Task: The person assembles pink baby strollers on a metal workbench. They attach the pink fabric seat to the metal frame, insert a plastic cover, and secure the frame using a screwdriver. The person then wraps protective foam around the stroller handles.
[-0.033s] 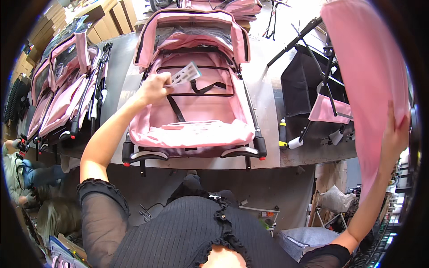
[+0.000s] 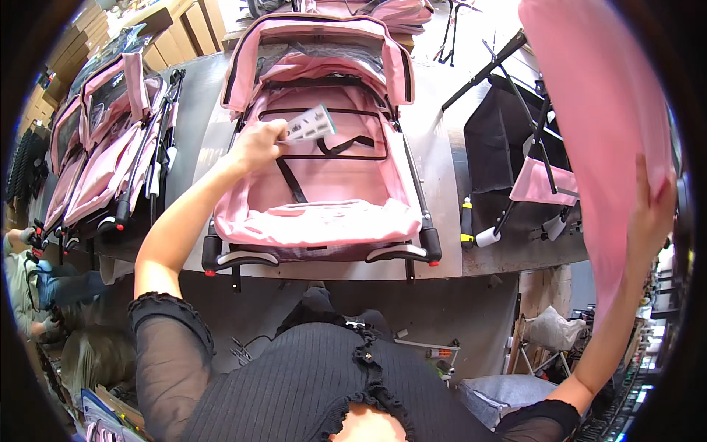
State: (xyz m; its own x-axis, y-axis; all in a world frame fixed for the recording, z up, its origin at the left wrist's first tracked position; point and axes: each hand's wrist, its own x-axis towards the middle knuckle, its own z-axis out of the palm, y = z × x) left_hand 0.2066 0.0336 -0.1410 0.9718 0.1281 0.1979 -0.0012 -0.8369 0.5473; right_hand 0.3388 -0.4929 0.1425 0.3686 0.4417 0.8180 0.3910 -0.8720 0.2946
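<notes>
In front of me a pink pet stroller or pushchair top (image 2: 317,232), with a black frame and a raised pink canopy (image 2: 239,66), lies on the workbench. My left hand (image 2: 258,146) is above its left side, pinched on a printed leaflet (image 2: 311,125) with small dark pictures and a teal edge. Below the leaflet, black straps (image 2: 291,180) lie on the pink lining. Far to the right, my right hand (image 2: 651,217) grips a long pink fabric panel (image 2: 600,96) by its lower right edge. The panel hangs upright and covers part of a black folding frame (image 2: 530,125).
More pink folded strollers (image 2: 110,162) stand at the left of the metal workbench (image 2: 445,221). A yellow-and-black tool (image 2: 467,221) lies right of the middle stroller. Cardboard boxes (image 2: 166,44) are stacked at the back left. A co-worker's gloved hand (image 2: 50,324) shows at the far left.
The leaflet has turned slightly, so more of its printed face shows. The top of the pink panel has shifted a little to the left, and my right hand has barely moved.
</notes>
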